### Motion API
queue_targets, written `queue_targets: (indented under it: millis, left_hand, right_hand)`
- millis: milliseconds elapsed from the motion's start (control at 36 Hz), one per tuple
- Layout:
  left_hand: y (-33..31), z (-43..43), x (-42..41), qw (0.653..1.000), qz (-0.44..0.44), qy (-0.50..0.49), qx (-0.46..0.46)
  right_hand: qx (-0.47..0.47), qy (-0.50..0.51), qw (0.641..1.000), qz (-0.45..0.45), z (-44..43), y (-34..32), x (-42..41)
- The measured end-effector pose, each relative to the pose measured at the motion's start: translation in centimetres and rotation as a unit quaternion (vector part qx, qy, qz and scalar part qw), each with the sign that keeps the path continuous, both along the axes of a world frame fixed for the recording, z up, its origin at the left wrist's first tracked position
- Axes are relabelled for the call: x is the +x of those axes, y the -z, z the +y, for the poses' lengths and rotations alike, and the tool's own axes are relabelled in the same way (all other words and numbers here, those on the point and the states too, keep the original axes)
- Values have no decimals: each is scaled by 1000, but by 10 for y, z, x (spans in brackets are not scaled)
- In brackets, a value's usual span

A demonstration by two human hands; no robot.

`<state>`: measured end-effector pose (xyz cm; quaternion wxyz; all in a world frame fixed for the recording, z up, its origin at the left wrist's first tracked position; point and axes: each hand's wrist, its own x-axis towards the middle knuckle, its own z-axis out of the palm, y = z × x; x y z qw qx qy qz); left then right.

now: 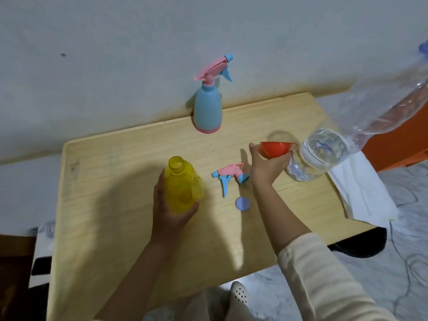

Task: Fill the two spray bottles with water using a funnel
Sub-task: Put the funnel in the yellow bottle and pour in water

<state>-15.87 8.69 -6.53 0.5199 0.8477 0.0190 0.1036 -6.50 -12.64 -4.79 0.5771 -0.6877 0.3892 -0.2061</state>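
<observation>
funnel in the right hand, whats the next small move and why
Probably carry the orange funnel over and seat its spout in the yellow bottle. The bottle's neck is open, its sprayer head lies on the table, the left hand steadies it, and the right hand already holds the funnel.

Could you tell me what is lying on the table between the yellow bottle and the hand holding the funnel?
In the head view, the pink-and-blue spray head lies there, a round lilac cap just nearer the person.

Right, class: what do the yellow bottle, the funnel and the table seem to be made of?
Yellow bottle: translucent glossy plastic, light passes through it.
Funnel: opaque orange-red plastic, smooth sheen.
Table: pale wood or wood-look laminate, grain lines show; which one is unclear.
</observation>
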Motion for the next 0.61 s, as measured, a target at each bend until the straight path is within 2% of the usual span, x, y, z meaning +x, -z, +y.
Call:
queue_targets:
  millis: [139, 417, 611]
  left_hand:
    - [2, 4, 1, 1000, 3, 9, -2]
    - [5, 3, 0, 1000, 8, 21, -8]
    - [9, 0, 1, 1000, -7, 15, -4]
  right_hand:
    - [18, 50, 999, 8, -9, 2, 21]
    - [-32, 41, 997, 58, -16, 8, 30]
    - [22, 54, 996, 61, -13, -4, 45]
